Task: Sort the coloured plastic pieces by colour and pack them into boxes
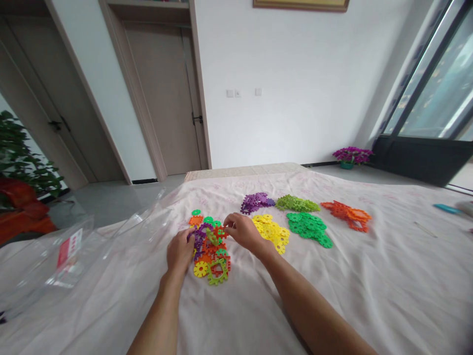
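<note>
A mixed heap of notched plastic building pieces in purple, orange, yellow and green lies on the cloth in front of me. At the heap's left side my left hand is closed, its fingertips at a purple piece. My right hand reaches in from the right and pinches an orange square piece by its edge, above the heap. A lime-green piece shows between the two hands. Nearest to me lie a yellow disc and a lime-green square frame.
Sorted piles of purple, lime-green, yellow, green and orange pieces lie to the right. A clear plastic bag with a red label spreads at left. The pale cloth is wrinkled.
</note>
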`<state>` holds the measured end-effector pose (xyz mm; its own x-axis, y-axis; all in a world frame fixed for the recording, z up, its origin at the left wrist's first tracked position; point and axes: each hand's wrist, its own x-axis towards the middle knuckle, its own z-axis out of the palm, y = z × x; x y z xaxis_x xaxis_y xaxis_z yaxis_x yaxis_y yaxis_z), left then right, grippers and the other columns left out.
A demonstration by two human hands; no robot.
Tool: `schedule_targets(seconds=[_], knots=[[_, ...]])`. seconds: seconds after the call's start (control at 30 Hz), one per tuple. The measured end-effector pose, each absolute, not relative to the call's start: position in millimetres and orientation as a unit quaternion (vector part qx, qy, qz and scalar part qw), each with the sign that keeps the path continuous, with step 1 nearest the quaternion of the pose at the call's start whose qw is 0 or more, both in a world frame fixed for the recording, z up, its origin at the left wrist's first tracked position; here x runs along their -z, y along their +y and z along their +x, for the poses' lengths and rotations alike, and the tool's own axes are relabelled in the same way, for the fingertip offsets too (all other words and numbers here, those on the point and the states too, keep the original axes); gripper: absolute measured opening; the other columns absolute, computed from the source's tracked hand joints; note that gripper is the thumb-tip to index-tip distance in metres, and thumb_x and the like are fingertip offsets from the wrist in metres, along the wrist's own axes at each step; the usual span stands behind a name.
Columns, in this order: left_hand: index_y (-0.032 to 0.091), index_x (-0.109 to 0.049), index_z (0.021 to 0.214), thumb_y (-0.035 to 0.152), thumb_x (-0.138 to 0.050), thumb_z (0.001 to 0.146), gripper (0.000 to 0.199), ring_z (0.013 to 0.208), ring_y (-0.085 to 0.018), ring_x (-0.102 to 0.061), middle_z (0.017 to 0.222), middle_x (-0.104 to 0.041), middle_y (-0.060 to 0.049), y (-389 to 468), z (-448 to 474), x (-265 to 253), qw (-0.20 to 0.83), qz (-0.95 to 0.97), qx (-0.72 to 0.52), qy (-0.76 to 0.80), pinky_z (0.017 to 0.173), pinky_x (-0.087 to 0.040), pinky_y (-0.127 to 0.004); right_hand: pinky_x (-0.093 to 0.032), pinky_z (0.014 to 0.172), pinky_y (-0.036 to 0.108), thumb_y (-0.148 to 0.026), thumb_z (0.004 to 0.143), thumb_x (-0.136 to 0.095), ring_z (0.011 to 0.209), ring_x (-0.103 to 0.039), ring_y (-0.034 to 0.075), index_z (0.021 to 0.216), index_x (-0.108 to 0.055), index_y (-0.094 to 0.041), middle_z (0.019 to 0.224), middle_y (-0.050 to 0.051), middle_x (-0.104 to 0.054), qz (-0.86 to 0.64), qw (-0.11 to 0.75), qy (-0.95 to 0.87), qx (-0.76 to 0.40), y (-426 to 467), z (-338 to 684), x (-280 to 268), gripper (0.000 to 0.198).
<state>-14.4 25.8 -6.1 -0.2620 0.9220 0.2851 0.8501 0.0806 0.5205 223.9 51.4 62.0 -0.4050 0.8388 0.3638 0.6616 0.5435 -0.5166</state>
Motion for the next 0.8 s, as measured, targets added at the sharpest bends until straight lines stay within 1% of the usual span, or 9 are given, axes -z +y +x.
schedule_targets(seconds=[0.07, 0.13, 0.27, 0.33, 0.4, 0.5, 0.57, 0.67, 0.8], knots=[[0.024, -0.066, 0.116, 0.029, -0.043, 0.09, 0.035, 0.115, -0.02, -0.059, 0.123, -0.066, -0.003, 26, -15, 6, 0.055, 0.605, -0.305, 0.733, 0.096, -0.043, -0.03, -0.037, 0.067, 0.021, -0.023, 0.083, -0.062, 0.075, -0.057, 0.011, 0.09, -0.069, -0.021, 0.092, 0.002, -0.065, -0.448, 0.299, -0.833, -0.125, 52, 228, -66, 0.01], [0.024, -0.066, 0.115, 0.029, -0.043, 0.09, 0.034, 0.114, -0.02, -0.059, 0.123, -0.067, -0.003, 27, -15, 6, 0.051, 0.604, -0.303, 0.735, 0.096, -0.043, -0.03, -0.038, 0.068, 0.022, -0.024, 0.084, -0.061, 0.075, -0.057, 0.012, 0.09, -0.07, -0.022, 0.093, 0.002, -0.065, -0.453, 0.298, -0.832, -0.119, 53, 231, -68, 0.011], [0.024, -0.066, 0.115, 0.031, -0.043, 0.09, 0.034, 0.112, -0.02, -0.06, 0.122, -0.067, -0.004, 26, -15, 6, 0.049, 0.604, -0.3, 0.737, 0.096, -0.043, -0.031, -0.04, 0.067, 0.022, -0.019, 0.078, -0.061, 0.073, -0.058, 0.013, 0.085, -0.07, -0.019, 0.082, 0.002, -0.066, -0.48, 0.343, -0.794, -0.148, 63, 243, -69, 0.011], [0.024, -0.066, 0.115, 0.031, -0.044, 0.09, 0.035, 0.112, -0.02, -0.061, 0.121, -0.067, -0.004, 26, -15, 8, 0.049, 0.606, -0.302, 0.735, 0.096, -0.044, -0.031, -0.041, 0.063, 0.023, -0.02, 0.076, -0.061, 0.068, -0.058, 0.013, 0.082, -0.069, -0.017, 0.075, 0.002, -0.066, -0.5, 0.377, -0.757, -0.186, 71, 255, -68, 0.01], [0.025, -0.066, 0.115, 0.031, -0.044, 0.09, 0.035, 0.112, -0.02, -0.061, 0.121, -0.068, -0.004, 26, -15, 9, 0.049, 0.605, -0.308, 0.733, 0.094, -0.044, -0.03, -0.044, 0.06, 0.023, -0.026, 0.076, -0.061, 0.063, -0.059, 0.013, 0.08, -0.067, -0.016, 0.07, 0.001, -0.065, -0.512, 0.42, -0.708, -0.246, 80, 271, -67, 0.012], [0.025, -0.065, 0.116, 0.031, -0.043, 0.09, 0.035, 0.112, -0.02, -0.06, 0.122, -0.067, -0.003, 27, -16, 10, 0.056, 0.602, -0.312, 0.733, 0.093, -0.045, -0.029, -0.05, 0.057, 0.024, -0.035, 0.074, -0.065, 0.06, -0.061, 0.013, 0.08, -0.063, -0.015, 0.066, 0.001, -0.064, -0.502, 0.508, -0.606, -0.351, 92, 299, -63, 0.021], [0.026, -0.065, 0.117, 0.031, -0.043, 0.089, 0.036, 0.113, -0.021, -0.06, 0.124, -0.066, -0.003, 28, -16, 9, 0.062, 0.599, -0.305, 0.738, 0.093, -0.045, -0.03, -0.053, 0.057, 0.025, -0.038, 0.069, -0.069, 0.058, -0.061, 0.013, 0.079, -0.062, -0.014, 0.064, 0.001, -0.063, -0.495, 0.57, -0.525, -0.393, 100, 320, -58, 0.026], [0.026, -0.065, 0.118, 0.032, -0.043, 0.089, 0.037, 0.113, -0.022, -0.06, 0.124, -0.066, -0.005, 28, -16, 7, 0.062, 0.599, -0.29, 0.743, 0.094, -0.045, -0.031, -0.055, 0.056, 0.024, -0.036, 0.065, -0.073, 0.055, -0.06, 0.012, 0.078, -0.062, -0.014, 0.059, -0.001, -0.061, -0.506, 0.639, -0.429, -0.39, 111, 359, -49, 0.027], [0.025, -0.065, 0.118, 0.033, -0.042, 0.089, 0.038, 0.113, -0.023, -0.06, 0.124, -0.066, -0.005, 28, -17, 8, 0.06, 0.604, -0.285, 0.742, 0.094, -0.045, -0.032, -0.056, 0.052, 0.023, -0.028, 0.063, -0.072, 0.052, -0.06, 0.012, 0.075, -0.062, -0.016, 0.058, 0.0, -0.062, -0.553, 0.697, -0.315, -0.331, 123, 422, -38, 0.02]])
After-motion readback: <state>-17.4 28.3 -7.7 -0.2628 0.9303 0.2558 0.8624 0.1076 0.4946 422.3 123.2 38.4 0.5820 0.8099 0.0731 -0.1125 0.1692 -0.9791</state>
